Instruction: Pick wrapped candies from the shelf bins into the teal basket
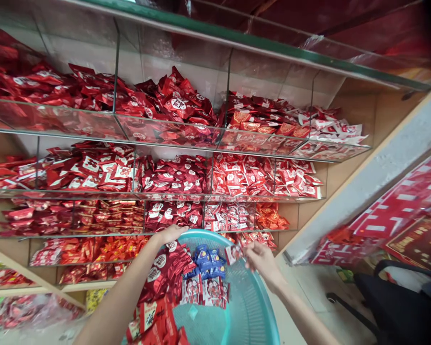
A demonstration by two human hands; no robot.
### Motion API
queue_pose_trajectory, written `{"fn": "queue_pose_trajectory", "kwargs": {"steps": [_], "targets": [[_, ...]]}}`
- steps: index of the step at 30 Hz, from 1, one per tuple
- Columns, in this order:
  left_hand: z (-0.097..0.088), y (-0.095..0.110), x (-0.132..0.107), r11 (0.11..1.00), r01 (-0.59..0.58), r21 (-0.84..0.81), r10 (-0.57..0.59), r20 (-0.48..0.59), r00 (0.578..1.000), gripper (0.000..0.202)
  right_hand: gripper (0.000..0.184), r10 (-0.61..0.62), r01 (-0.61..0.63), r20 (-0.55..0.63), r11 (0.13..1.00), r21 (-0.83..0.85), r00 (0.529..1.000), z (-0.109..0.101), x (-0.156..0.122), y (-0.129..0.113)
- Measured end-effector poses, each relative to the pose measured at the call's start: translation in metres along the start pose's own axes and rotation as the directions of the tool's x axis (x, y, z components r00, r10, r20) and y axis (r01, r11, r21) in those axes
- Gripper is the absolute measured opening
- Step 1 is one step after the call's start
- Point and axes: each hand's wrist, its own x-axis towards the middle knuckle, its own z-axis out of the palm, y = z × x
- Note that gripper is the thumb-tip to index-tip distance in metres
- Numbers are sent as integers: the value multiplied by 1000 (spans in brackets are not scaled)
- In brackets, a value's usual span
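Note:
A round teal plastic basket (262, 306) is in front of me, below the shelves. My left hand (172, 233) is closed on its far rim. Pinched in the fingertips of my right hand (260, 258) is a small red and white candy packet (233, 254), held over the right side of the basket. Inside lie dark red packets (165, 268) on the left, blue packets (209, 262) at the far middle, white and red packets (204, 290) in front of them, and bright red packets (156, 318) nearest me. My left forearm hides part of the contents.
Tiered shelves with glass dividers hold heaps of red packets (179, 98), several compartments per row. Orange packets (271, 216) fill one compartment at the right. A black chair (384, 297) stands at lower right, near red printed packaging (391, 201). Plastic-wrapped goods (28, 311) lie at lower left.

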Motion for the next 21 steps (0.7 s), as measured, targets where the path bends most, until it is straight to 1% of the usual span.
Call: {"fn": "queue_pose_trajectory", "kwargs": {"steps": [2,4,8,10,14,21], "targets": [[1,-2,1,1000,-1,1,1,10,1000,59,22,38,-36,35,997,-72,999,8,-22,17],[2,-3,1,1000,-5,-4,5,9,1000,59,24,73,-69,36,993,-91,997,17,-38,34],[4,-5,2,1000,-23,-13,23,-2,1000,59,21,86,-91,-41,988,-121,995,31,-52,56],[4,-6,3,1000,-22,-11,22,-2,1000,59,17,92,-101,-65,985,-140,994,34,-54,60],[4,-4,2,1000,-22,-5,22,6,1000,57,13,119,-127,-53,977,-170,991,38,-55,60],[2,6,-9,1000,-26,-8,26,13,1000,52,11,148,-155,-54,971,-182,988,40,-54,59]]}}
